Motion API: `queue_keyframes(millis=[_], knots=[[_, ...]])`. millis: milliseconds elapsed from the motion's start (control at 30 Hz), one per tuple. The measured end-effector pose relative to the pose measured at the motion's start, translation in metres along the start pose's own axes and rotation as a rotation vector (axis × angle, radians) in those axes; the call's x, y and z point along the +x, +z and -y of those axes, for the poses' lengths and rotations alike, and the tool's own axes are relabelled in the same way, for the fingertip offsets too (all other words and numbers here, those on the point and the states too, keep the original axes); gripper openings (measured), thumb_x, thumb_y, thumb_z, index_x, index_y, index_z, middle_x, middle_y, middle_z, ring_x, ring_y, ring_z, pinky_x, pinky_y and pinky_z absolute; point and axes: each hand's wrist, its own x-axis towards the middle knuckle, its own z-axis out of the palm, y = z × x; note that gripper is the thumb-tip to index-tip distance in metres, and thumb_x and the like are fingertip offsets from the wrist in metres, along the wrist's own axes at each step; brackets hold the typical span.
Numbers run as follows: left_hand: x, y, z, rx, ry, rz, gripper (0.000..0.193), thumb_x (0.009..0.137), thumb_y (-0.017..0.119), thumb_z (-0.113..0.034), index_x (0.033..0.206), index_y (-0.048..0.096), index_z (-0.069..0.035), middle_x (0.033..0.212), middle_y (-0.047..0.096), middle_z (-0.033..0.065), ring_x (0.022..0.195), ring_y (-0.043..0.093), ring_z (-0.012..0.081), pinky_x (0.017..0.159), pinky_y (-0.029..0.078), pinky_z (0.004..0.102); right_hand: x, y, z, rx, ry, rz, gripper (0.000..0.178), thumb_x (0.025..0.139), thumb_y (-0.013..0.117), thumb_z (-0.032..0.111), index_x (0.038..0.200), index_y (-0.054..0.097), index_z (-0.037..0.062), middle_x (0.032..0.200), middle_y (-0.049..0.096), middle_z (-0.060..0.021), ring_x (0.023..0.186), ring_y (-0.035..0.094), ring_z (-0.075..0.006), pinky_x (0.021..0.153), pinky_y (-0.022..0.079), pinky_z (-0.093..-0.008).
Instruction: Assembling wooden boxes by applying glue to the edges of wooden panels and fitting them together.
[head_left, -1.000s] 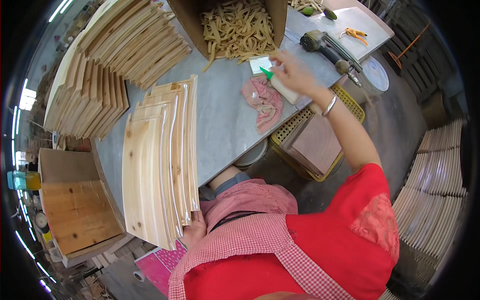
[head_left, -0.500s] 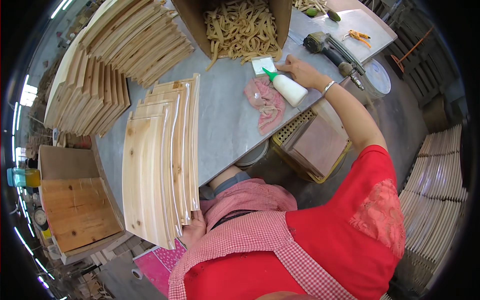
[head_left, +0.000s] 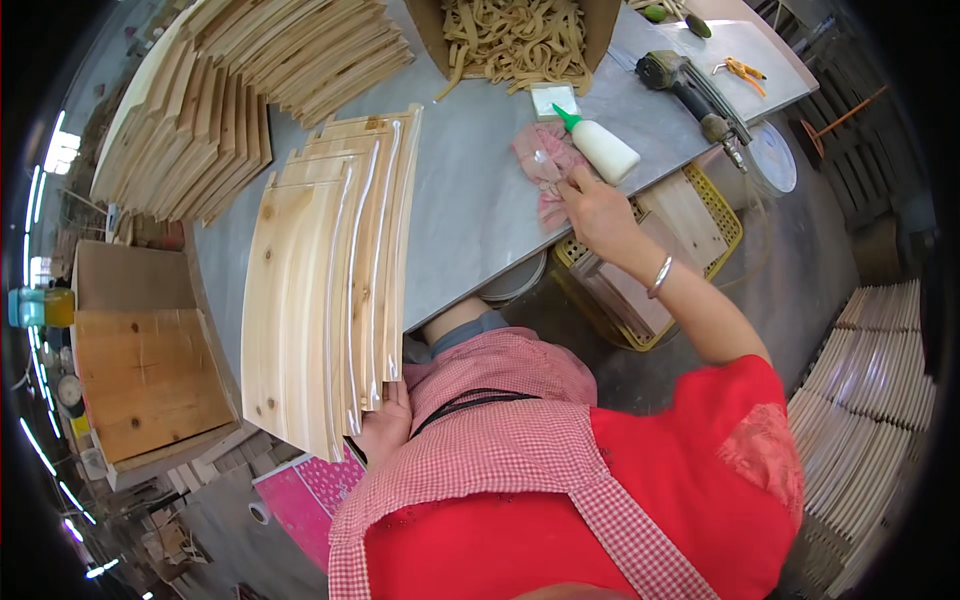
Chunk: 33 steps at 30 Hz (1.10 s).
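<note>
A fanned stack of pale wooden boards (head_left: pixel 300 310) lies at the left of the grey table, white glue lines along its stepped edges. At its near end my left hand (head_left: pixel 388 425) rests against the board ends, fingers stretched out; part of it is hidden. My right hand (head_left: pixel 600 210) is at the table's front edge, its fingers closed on a crumpled pink rag (head_left: pixel 545 155). Just beyond lies a white glue bottle (head_left: pixel 605 150), its green nozzle leaning on a small white square box (head_left: pixel 553 100).
More stacked boards (head_left: pixel 180 140) stand at the far left. A carton (head_left: pixel 600 35) of curled wood strips sits at the back. To the right are an air tool (head_left: pixel 690 95) and orange pliers (head_left: pixel 740 70). A yellow basket (head_left: pixel 720 205) holding boards stands below the table edge.
My right hand has moved from the white box beside the bottle toward me, onto the pink rag, and closed on it. My left hand stays at the board ends. The view has shifted slightly.
</note>
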Motion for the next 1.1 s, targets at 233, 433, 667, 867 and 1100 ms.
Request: queue_keyframes(millis=[233,433,667,867,1100], knots=[[0.001,-0.008,-0.008,-0.043,-0.16,0.142,0.062,0.092,0.056,-0.046,0.136,0.05,-0.004,0.136,0.054,0.0179,0.13,0.046,0.0392,0.114,0.035,0.0536,0.012,-0.003,0.002,0.103,0.024,-0.081,0.007,0.085,0.062,0.007,0.09,0.067,0.0048,0.093,0.063,-0.0125,0.085,0.063,-0.0363,0.071,0.051,-0.0442],[-0.023,-0.023,-0.056,0.0,0.113,0.067,0.064,0.096,0.046,-0.053,0.139,0.048,-0.006,0.14,0.053,0.0175,0.128,0.05,0.0354,0.111,0.036,0.0549,0.014,-0.021,0.035,0.048,0.098,-0.083,0.022,0.086,0.071,0.02,0.102,0.061,0.0085,0.096,0.059,-0.0131,0.086,0.062,-0.0361,0.069,0.051,-0.043],[-0.028,-0.038,-0.149,0.094,0.233,0.281,0.069,0.099,0.051,-0.05,0.142,0.041,0.003,0.141,0.052,0.0192,0.128,0.052,0.033,0.109,0.042,0.0483,0.021,-0.034,0.119,0.232,-0.174,-0.258,0.026,0.085,0.071,0.012,0.108,0.062,0.0045,0.096,0.061,-0.0121,0.075,0.061,-0.0262,0.065,0.05,-0.0356],[-0.027,0.006,-0.16,0.473,0.225,0.379,0.062,0.096,0.057,-0.033,0.144,0.039,0.001,0.141,0.051,0.0199,0.129,0.052,0.0336,0.11,0.042,0.0473,0.028,-0.052,0.223,0.45,-0.165,-0.203,0.026,0.084,0.071,0.011,0.107,0.063,0.0032,0.095,0.062,-0.012,0.062,0.058,-0.0217,0.06,0.048,-0.0331],[-0.071,0.058,-0.171,0.043,0.207,0.747,0.051,0.096,0.051,-0.02,0.142,0.043,0.002,0.136,0.056,0.0209,0.12,0.06,0.0346,0.098,0.053,0.0491,0.012,-0.01,0.358,0.305,-0.591,-0.012,0.078,0.073,0.08,0.036,0.131,0.047,-0.0055,0.121,0.057,-0.0279,0.112,0.058,-0.0403,0.092,0.049,-0.0488]])
